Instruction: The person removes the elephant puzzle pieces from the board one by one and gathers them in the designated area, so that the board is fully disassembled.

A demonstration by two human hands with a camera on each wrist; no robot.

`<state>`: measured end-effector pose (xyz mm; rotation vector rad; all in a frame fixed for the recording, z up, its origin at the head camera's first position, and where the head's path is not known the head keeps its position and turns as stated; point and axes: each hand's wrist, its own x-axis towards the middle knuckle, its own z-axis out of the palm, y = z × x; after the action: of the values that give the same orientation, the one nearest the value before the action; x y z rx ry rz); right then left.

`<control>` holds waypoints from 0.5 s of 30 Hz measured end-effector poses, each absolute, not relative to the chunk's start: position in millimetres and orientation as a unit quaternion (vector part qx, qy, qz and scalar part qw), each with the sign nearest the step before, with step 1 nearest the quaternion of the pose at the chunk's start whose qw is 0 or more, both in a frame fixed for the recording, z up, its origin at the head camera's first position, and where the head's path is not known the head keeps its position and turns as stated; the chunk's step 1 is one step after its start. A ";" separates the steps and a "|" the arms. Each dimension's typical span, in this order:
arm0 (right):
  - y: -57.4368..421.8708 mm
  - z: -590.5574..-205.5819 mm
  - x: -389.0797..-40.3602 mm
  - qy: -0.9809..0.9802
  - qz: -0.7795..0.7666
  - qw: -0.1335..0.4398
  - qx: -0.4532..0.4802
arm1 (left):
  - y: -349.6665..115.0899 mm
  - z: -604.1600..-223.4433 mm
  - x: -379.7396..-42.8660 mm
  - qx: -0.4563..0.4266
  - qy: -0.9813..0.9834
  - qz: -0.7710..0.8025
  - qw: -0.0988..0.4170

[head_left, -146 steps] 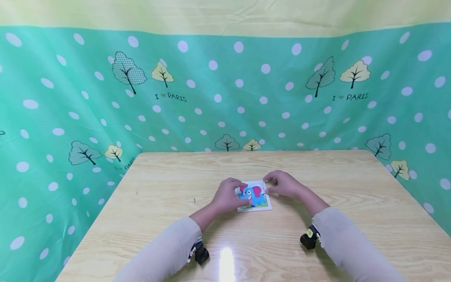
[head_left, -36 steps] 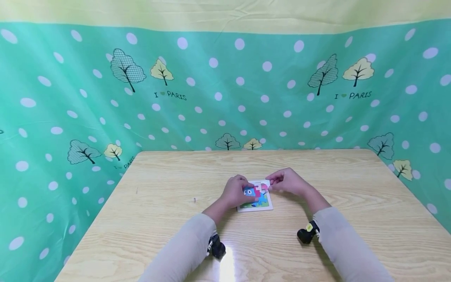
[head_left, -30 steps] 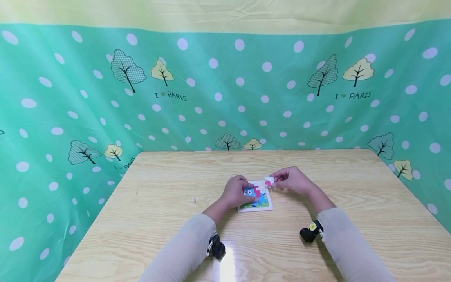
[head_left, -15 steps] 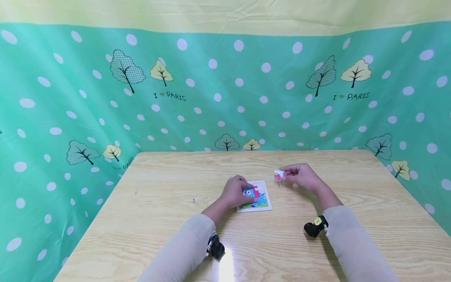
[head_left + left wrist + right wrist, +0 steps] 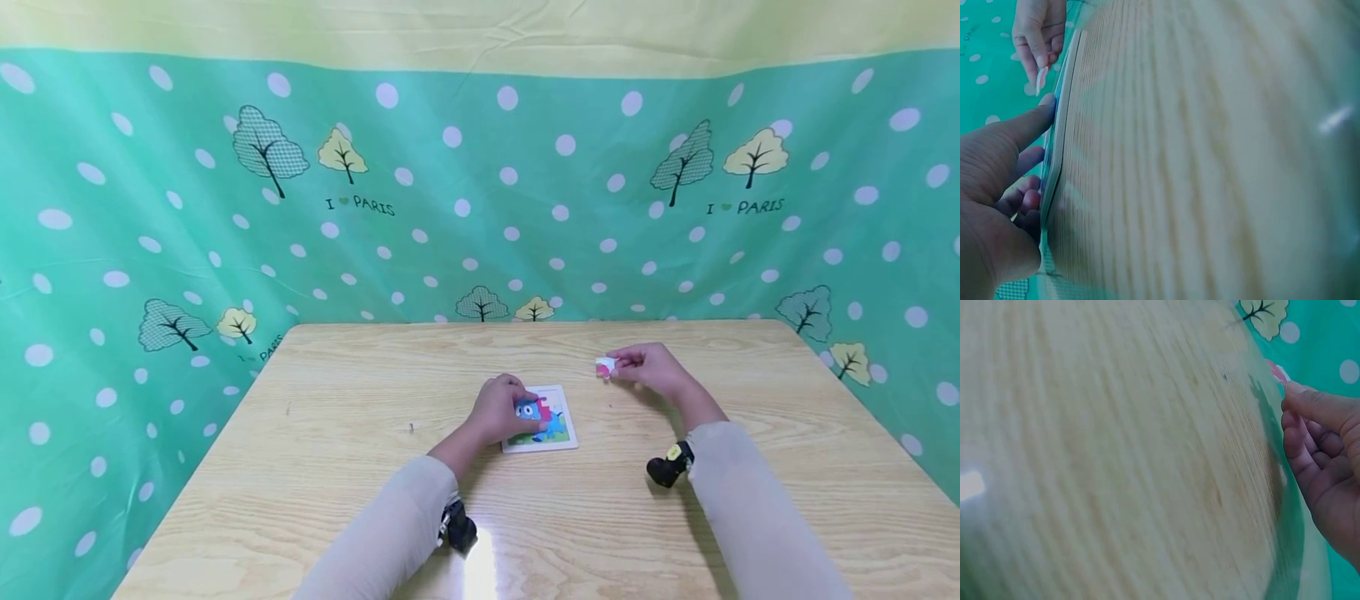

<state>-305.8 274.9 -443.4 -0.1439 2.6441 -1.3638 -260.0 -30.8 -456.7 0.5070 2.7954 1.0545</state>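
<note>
Off to the right, and a touch farther from the puzzle than half a second ago, go the right hand and the small pink-and-white piece it carries; the left hand stays where it was. The puzzle lies flat on the table, its blue-and-pink animal partly covered by the left hand, and a pale gap shows towards its top right corner.

The right thumb and fingertips pinch the piece by one edge, apart from the puzzle and, it seems, just above the wood. The left thumb lies straight across the picture and the fingers rest near the top, pressing rather than clenched (whether any of them also hook the rim, I can't tell).

To do this lifting-away well, I would keep the pinch light and on the edge alone, since so small and thin a piece could easily twist or slip. The printed side is best kept facing up, so that its way round stays easy to read. The left hand does good work as a weight: steady, gentle pressure should hold the neighbouring pieces down, while a hard push might skid the whole puzzle.
</note>
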 end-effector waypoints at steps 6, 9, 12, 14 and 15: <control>277.1 -442.5 -309.4 0.894 -0.439 0.082 -0.028 | -30.9 -456.0 -260.1 0.172 0.922 0.342 0.054; 278.1 -442.2 -310.1 0.899 -0.431 0.079 -0.023 | -31.0 -455.2 -260.4 0.176 0.922 0.341 0.051; 277.9 -441.9 -310.5 0.901 -0.425 0.079 -0.027 | -31.6 -454.3 -259.6 0.176 0.923 0.339 0.053; 278.0 -441.8 -311.2 0.905 -0.418 0.076 -0.034 | -31.4 -453.7 -259.1 0.176 0.923 0.338 0.054; 278.2 -441.9 -311.6 0.906 -0.414 0.076 -0.037 | -31.2 -453.8 -259.1 0.176 0.923 0.339 0.056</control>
<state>-311.6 278.2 -441.9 -0.1119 2.7167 -1.2419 -259.1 -31.2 -453.8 0.5332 2.8003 1.0278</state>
